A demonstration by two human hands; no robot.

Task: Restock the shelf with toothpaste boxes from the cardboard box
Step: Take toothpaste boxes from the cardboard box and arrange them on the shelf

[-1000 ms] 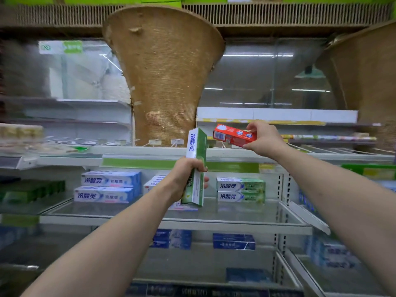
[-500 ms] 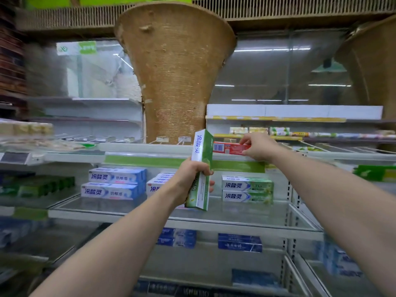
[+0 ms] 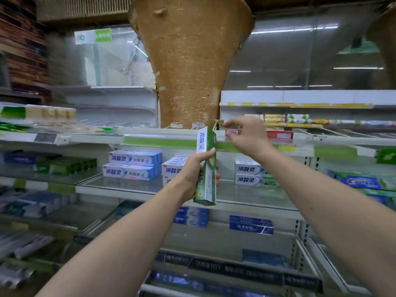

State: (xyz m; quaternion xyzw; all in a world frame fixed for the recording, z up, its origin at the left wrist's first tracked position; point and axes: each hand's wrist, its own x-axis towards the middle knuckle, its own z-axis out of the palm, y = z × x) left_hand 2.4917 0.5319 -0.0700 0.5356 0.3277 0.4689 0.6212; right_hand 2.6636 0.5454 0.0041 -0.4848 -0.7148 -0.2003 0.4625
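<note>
My left hand (image 3: 191,171) grips a green and white toothpaste box (image 3: 206,168) upright, in front of the middle shelf (image 3: 128,186). A red toothpaste box (image 3: 279,135) lies flat on the upper shelf (image 3: 160,141), behind its green price rail. My right hand (image 3: 246,137) is in front of the red box's left half. Its fingers are loosely spread above the box and the thumb tip is at the box's left end. The hand is blurred. The cardboard box is out of view.
White and blue toothpaste boxes (image 3: 132,166) are stacked on the middle shelf, with more stacks (image 3: 250,174) behind my left hand. Blue boxes (image 3: 250,225) lie on the shelf below. A woven cone-shaped pillar (image 3: 190,67) rises behind the upper shelf.
My right hand carried the red box down onto the upper shelf, and its fingers have lifted off it. My left hand keeps its grip on the green box. The view moved closer.
</note>
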